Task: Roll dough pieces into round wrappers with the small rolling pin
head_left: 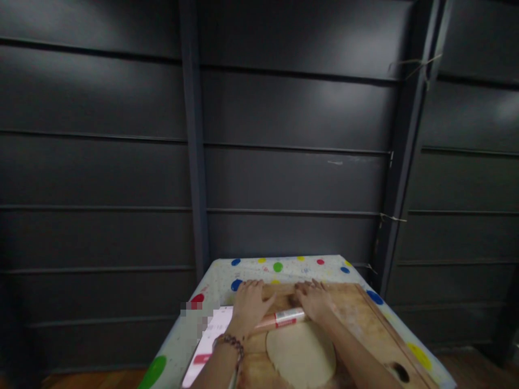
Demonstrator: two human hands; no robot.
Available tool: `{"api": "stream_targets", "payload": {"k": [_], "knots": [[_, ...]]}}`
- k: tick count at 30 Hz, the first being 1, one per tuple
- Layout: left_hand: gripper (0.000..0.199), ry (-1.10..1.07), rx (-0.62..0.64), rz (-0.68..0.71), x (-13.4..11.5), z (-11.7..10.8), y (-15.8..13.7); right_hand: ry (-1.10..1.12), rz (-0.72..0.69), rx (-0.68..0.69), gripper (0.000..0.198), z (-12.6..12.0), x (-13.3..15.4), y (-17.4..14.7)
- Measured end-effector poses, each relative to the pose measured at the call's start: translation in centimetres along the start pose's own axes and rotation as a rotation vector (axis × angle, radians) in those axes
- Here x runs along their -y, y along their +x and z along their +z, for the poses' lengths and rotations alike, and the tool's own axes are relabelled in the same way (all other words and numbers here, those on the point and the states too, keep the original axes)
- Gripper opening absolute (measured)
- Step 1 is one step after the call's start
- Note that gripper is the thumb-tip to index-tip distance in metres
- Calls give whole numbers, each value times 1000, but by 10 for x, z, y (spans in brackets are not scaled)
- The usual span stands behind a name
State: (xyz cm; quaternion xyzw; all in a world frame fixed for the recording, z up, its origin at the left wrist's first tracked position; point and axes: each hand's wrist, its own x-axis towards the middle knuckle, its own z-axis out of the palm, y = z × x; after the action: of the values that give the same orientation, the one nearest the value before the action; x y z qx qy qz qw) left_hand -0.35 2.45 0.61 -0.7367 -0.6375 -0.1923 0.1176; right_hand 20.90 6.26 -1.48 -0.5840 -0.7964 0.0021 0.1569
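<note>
A wooden rolling pin (286, 318) with a red and white label lies across a wooden board, along the far edge of a flat, pale round of dough (300, 354). My left hand (250, 301) rests over the pin's left end, fingers stretched forward past it and thumb spread to the right. On the pin's right end lies my right hand (314, 299), its fingers also reaching forward beyond the pin. Both palms hide the pin's ends. A beaded bracelet (232, 341) circles my left wrist. My right forearm covers part of the dough's right edge.
The wooden board (365, 324) has an oval handle hole near its right corner. Beside its left edge is a device with a lit screen (214, 335). A white tablecloth with coloured dots (300, 265) covers the table. Behind stands a dark panelled wall (292, 178).
</note>
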Motion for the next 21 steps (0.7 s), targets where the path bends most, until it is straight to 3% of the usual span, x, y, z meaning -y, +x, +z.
{"api": "stream_targets", "payload": {"k": [12, 21], "knots": [[40, 68, 60, -75, 24, 17, 26, -21, 130, 28, 50, 15, -1, 41], [39, 46, 22, -64, 25, 24, 23, -49, 99, 15, 49, 15, -2, 33]]}}
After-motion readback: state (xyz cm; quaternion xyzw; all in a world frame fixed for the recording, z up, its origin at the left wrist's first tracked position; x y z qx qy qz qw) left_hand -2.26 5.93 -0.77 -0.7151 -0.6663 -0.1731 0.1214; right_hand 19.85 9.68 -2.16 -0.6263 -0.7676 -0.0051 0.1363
